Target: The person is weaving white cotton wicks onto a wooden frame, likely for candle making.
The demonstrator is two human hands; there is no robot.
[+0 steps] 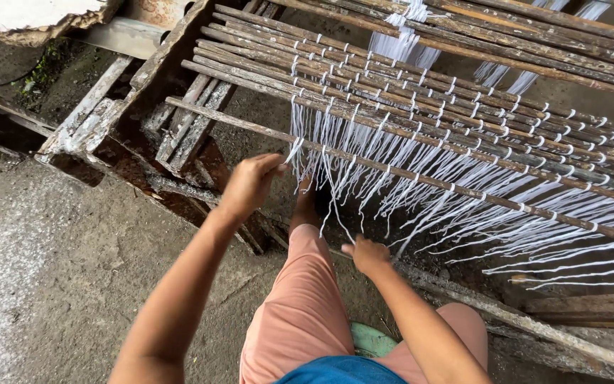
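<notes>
Fingers, left: my left hand (250, 183) is curled shut around the near end of the front stick (406, 173), right where the first white strings (364, 185) hang off it.
Fingers, right: my right hand (366, 254) sits lower, fingers folded in; it seems to pinch the loose ends of a few strings, though I cannot tell how many or how firmly.
Where the stick is: it lies slantwise in front of me, apart from the packed row of sticks (421, 85) farther back, with looped strings dangling from it all along.
Where the rack is: the sticks rest across a worn wooden frame (179, 114) set over a dark pit (143, 171).
My footing: my knee in pink shorts (307, 299) is just under the strings; wet-looking concrete floor (51, 270) lies to my left.
Risk, tangling: as I see it, tugging the low ends while the stick is tilted could cross neighbouring strings and knot them.
Risk, slipping loops: if I lift my end too high, loops may slide down the stick and bunch up or drop off.
Risk, dropping: I hold only one end, so a loose grip could let the stick fall into the pit and soil the strings.
Risk, knocking: a swing of the stick could nudge the row behind out of order.
</notes>
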